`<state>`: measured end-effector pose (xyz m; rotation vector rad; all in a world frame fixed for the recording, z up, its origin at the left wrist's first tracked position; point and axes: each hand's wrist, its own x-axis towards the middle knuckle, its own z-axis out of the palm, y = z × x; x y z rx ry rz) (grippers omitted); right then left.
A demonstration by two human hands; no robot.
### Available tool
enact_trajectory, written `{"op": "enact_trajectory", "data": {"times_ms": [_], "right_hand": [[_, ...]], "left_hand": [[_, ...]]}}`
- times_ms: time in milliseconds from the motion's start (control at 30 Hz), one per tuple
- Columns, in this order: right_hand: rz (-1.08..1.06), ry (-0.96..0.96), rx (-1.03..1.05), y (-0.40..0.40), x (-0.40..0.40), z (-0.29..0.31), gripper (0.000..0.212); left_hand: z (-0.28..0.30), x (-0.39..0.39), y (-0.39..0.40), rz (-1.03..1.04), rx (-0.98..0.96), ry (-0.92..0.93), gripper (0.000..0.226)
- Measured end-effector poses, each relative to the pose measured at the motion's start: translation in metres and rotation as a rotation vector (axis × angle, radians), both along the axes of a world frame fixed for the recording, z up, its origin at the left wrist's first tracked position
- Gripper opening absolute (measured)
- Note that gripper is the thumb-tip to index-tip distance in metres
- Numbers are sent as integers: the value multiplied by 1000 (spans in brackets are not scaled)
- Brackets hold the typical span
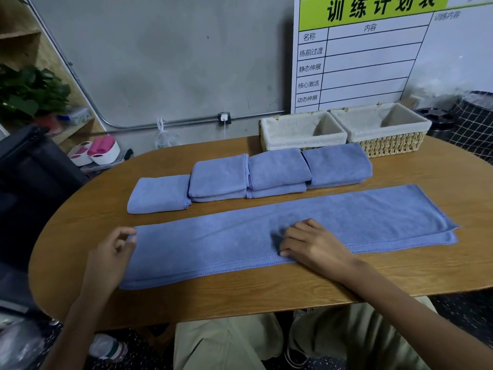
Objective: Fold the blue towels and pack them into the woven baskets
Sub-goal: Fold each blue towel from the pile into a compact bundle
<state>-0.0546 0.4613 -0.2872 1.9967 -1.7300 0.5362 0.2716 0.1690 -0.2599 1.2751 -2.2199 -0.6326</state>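
A: Head view: wooden table [266, 297] fills the frame. Long blue towel [240, 236] lies folded lengthwise across its centre.

B: Folded ones?

A: Row of folded towels [248, 177] just behind it, some stacked. Two lined woven baskets [344, 129] upper right, side by side, behind the row.

B: Hands?

A: Right hand [312, 244] rests on the long towel near the middle, fingers loosely bent, palm down. Left hand [112, 249] at the towel's left end, thumb and fingers pinching the corner.
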Motion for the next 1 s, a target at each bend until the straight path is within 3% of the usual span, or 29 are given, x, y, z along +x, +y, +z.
{"op": "enact_trajectory", "data": {"times_ms": [233, 500, 633, 833, 933, 1000], "right_hand": [[-8, 17, 4, 3, -5, 0, 25], [27, 71, -66, 6, -1, 3, 22], [24, 33, 11, 6, -3, 1, 19], [45, 68, 12, 5, -5, 1, 18], [37, 58, -9, 7, -3, 0, 16], [30, 22, -5, 9, -4, -1, 16]], "left_hand": [[-16, 0, 19, 71, -201, -35, 15], [-6, 6, 13, 58, -166, 57, 15], [-14, 9, 9, 10, -201, -98, 22], [-15, 5, 18, 67, -438, -333, 25], [3, -20, 42, 10, -471, -217, 18], [6, -50, 72, -206, -372, -35, 14]]}}
